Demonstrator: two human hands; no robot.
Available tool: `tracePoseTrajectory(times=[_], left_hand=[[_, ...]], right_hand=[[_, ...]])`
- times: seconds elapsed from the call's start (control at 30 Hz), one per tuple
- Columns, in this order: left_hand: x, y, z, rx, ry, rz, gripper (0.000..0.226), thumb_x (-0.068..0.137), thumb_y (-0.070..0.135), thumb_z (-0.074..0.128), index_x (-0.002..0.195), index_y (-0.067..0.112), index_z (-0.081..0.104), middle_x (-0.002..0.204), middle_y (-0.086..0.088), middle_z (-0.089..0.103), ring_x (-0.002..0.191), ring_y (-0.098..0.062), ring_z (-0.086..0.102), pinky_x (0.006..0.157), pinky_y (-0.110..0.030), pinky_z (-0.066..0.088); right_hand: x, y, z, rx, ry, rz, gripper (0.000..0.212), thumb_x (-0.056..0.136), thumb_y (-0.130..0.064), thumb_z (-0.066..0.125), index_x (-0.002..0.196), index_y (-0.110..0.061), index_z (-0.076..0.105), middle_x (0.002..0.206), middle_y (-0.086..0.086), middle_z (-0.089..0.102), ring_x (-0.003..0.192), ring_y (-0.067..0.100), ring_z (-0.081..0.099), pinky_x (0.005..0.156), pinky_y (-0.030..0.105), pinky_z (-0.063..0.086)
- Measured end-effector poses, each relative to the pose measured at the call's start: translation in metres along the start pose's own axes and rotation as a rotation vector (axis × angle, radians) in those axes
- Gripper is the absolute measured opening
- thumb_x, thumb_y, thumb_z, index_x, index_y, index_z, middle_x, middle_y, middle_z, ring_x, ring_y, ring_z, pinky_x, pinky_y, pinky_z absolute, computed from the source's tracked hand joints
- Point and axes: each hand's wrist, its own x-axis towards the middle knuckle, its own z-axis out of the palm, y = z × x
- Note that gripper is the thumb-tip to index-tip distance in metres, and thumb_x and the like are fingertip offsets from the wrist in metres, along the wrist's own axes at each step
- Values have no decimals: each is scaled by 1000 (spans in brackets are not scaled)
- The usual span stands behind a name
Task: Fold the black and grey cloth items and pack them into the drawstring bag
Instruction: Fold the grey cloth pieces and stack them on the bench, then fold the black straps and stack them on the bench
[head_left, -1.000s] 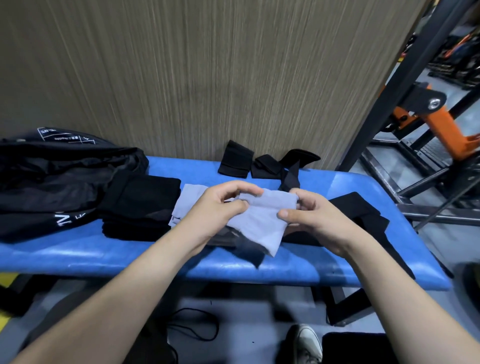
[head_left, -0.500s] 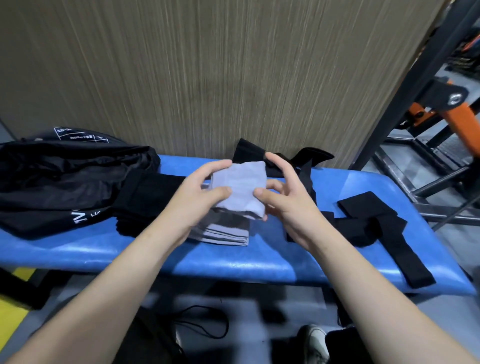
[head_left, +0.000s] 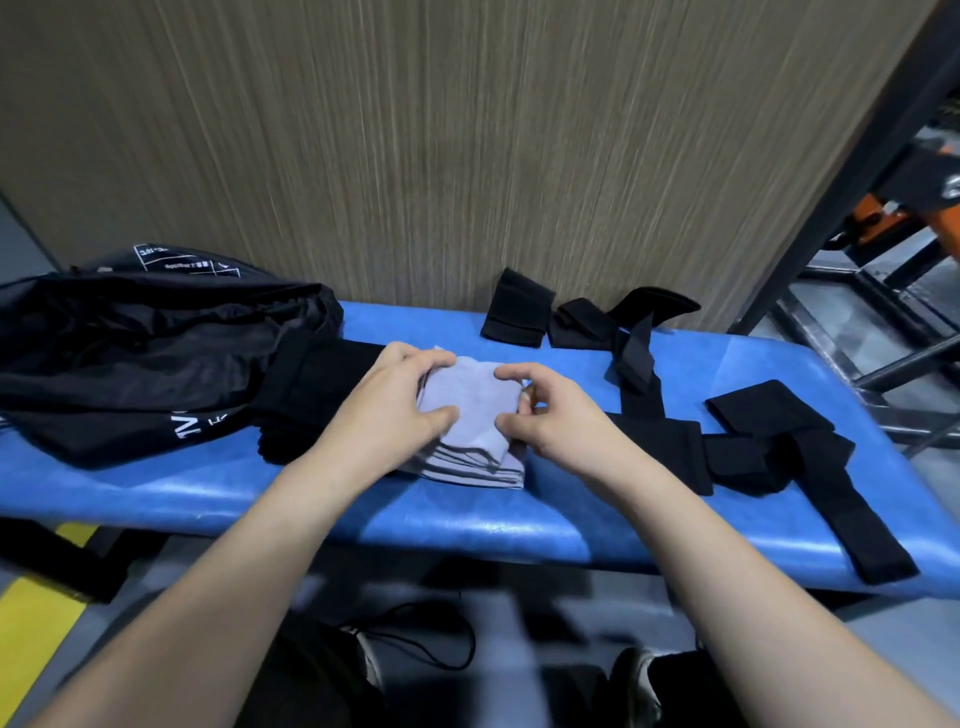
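Note:
A folded grey cloth (head_left: 475, 402) lies on top of a stack of folded grey cloths (head_left: 478, 467) in the middle of the blue bench (head_left: 519, 525). My left hand (head_left: 400, 400) presses its left edge, thumb on top. My right hand (head_left: 550, 410) pinches its right edge. A pile of folded black cloth (head_left: 317, 384) sits just left of the stack. The black drawstring bag (head_left: 130, 358), with white print, lies open at the bench's left end. Loose black cloth strips (head_left: 779, 452) sprawl on the right, and several small black pieces (head_left: 519, 312) lie by the wall.
A wood-grain wall panel (head_left: 415, 156) rises directly behind the bench. Black metal frame bars with orange parts (head_left: 883, 234) stand at the right. Below the bench's front edge are a black cord (head_left: 441, 644) on the floor and my shoes.
Both hands brought the grey cloth from mid-air, folded it smaller and lowered it onto the grey stack on the bench. The camera tilted and shifted too.

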Motion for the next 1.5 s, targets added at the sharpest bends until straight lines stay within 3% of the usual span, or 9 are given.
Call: tracePoseTrajectory(times=[0.13, 0.3, 0.43, 0.5, 0.7, 0.87, 1.0, 1.23, 1.5], left_hand=[[-3, 0, 1, 147, -19, -8, 53, 88, 34, 65, 139, 32, 51, 123, 7, 46, 120, -16, 43, 109, -32, 32], [-4, 1, -1, 69, 12, 14, 46, 89, 31, 65, 135, 30, 55, 110, 8, 49, 115, -17, 49, 106, -37, 37], [-4, -1, 0, 200, 33, 18, 43, 92, 37, 61, 134, 34, 54, 110, 8, 50, 111, -18, 48, 102, -36, 35], [-4, -2, 2, 267, 67, 33, 43, 93, 42, 57, 135, 35, 53, 118, 10, 48, 115, -16, 42, 103, -32, 29], [-2, 3, 8, 399, 89, 221, 47, 103, 41, 37, 149, 32, 40, 160, 14, 25, 149, -9, 13, 121, -30, 7], [-2, -7, 18, 586, -138, 142, 75, 88, 60, -6, 156, 36, 13, 165, 14, 6, 152, -8, 1, 121, -33, -2], [2, -13, 17, 641, -160, 122, 58, 103, 53, 16, 157, 36, 5, 165, 13, -1, 152, -8, -2, 122, -35, -4], [4, -26, 6, 620, -149, 93, 56, 103, 51, 22, 156, 39, 8, 164, 17, 0, 151, -6, 0, 121, -32, 4], [2, -25, 6, 512, -52, 99, 51, 100, 51, 33, 150, 42, 32, 161, 20, 20, 150, -6, 12, 120, -34, 7]], right_hand=[[4, 4, 4, -235, 3, -47, 46, 86, -10, 65, 130, -22, 56, 66, -8, 50, 58, 1, 48, 61, 15, 36], [3, 4, 3, -117, 73, -66, 32, 85, -13, 67, 115, -23, 60, 64, -7, 48, 56, 3, 46, 61, 13, 37], [0, 6, 4, -225, 131, -110, 34, 86, -24, 71, 117, -27, 58, 93, -3, 49, 76, 5, 50, 73, 18, 40], [-2, 9, 8, -316, 156, -157, 37, 88, -31, 70, 122, -25, 57, 108, -3, 43, 98, 10, 51, 91, 24, 43], [-5, 6, 19, -613, 67, -267, 60, 99, -51, 46, 150, -24, 35, 161, 1, 21, 147, 19, 18, 118, 43, 22], [0, 23, 31, -660, -111, -189, 71, 101, -56, 36, 159, -29, 6, 167, -3, -7, 153, 16, -13, 124, 44, 5], [5, 27, 38, -588, -132, -181, 72, 102, -54, 37, 159, -26, 4, 167, -3, -10, 151, 15, -20, 125, 39, -1], [13, 23, 53, -534, -116, -183, 72, 102, -53, 38, 159, -24, 7, 167, -1, -7, 151, 15, -19, 125, 42, 0], [11, 16, 47, -508, -97, -202, 72, 100, -55, 41, 159, -28, 10, 167, -3, -7, 152, 16, -16, 124, 47, 1]])
